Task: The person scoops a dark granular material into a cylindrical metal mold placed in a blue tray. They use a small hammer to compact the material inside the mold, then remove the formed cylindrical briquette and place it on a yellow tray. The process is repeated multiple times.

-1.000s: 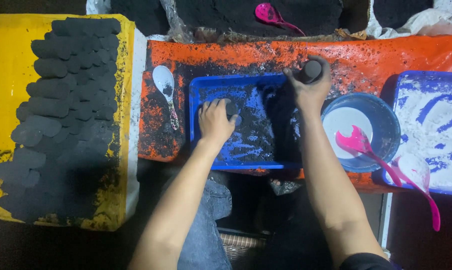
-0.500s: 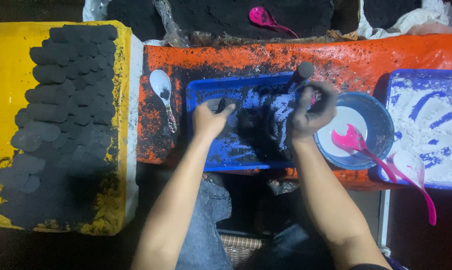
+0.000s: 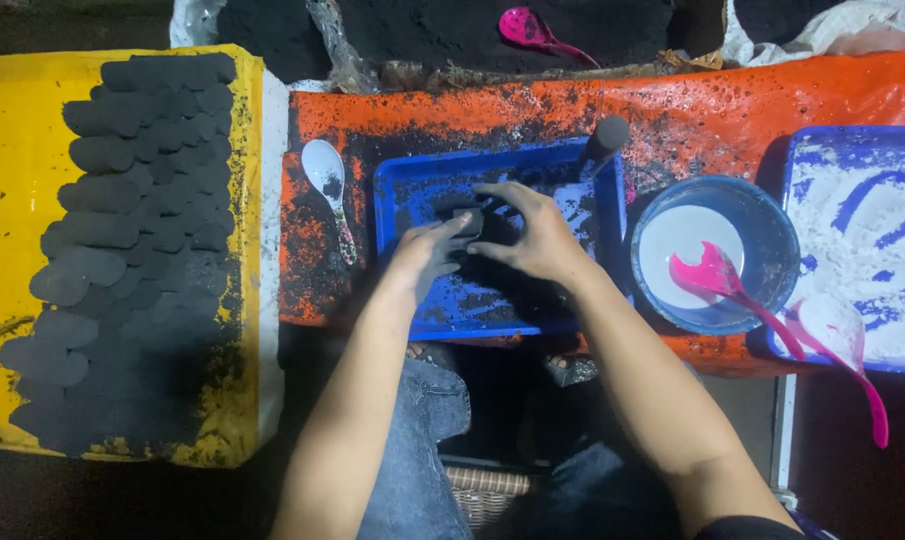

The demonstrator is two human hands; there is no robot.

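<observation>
Both hands meet over the blue tray [image 3: 402, 180]: left hand [image 3: 424, 258] pinches a small dark puck [image 3: 468, 222], right hand [image 3: 534, 232] spread flat at its 3 o'clock.

Both hands low, close together: left hand [image 3: 424, 256] curled, right hand [image 3: 532, 232] spread, fingers extended.

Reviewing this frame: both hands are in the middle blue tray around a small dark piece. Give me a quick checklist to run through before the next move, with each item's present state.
1. Both hands in view: left hand and right hand over the blue tray: ok.
2. Small dark piece between the hands: ok.
3. Firm grip on it: cannot tell.
4. Dark cylinder tool propped at the tray's far right corner, untouched: ok.
5. Free room on the yellow board beside the rows of dark pieces: ok.
6. White spoon lies apart from the hands: ok.
</observation>
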